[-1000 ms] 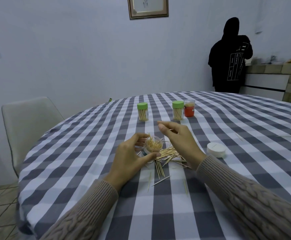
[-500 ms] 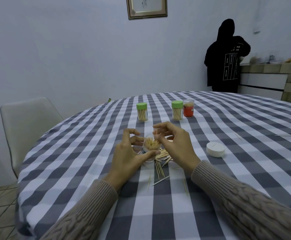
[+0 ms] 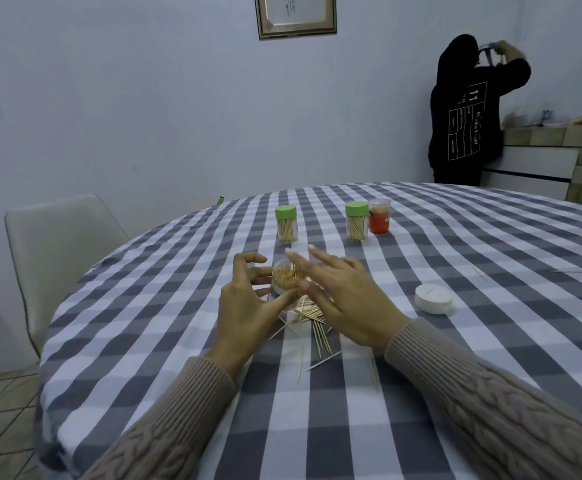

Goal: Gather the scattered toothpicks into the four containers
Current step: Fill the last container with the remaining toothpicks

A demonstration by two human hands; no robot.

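i'm mid-fill: my left hand (image 3: 244,306) curls its fingers around the clear plastic jar (image 3: 284,285) bristling with thin wooden toothpicks, while my right hand (image 3: 348,299) hovers just beside it, fingers spread and empty. next i'd pinch more from the loose pile (image 3: 312,315) on the checked cloth desk (image 3: 178,341), between my hands.

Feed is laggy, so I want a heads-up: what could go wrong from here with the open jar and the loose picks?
The open jar looks full and tilted in the left hand; the right hand could knock picks back out. Stray toothpicks lie far right, easy to miss. A toothpick also lies on the white lid.
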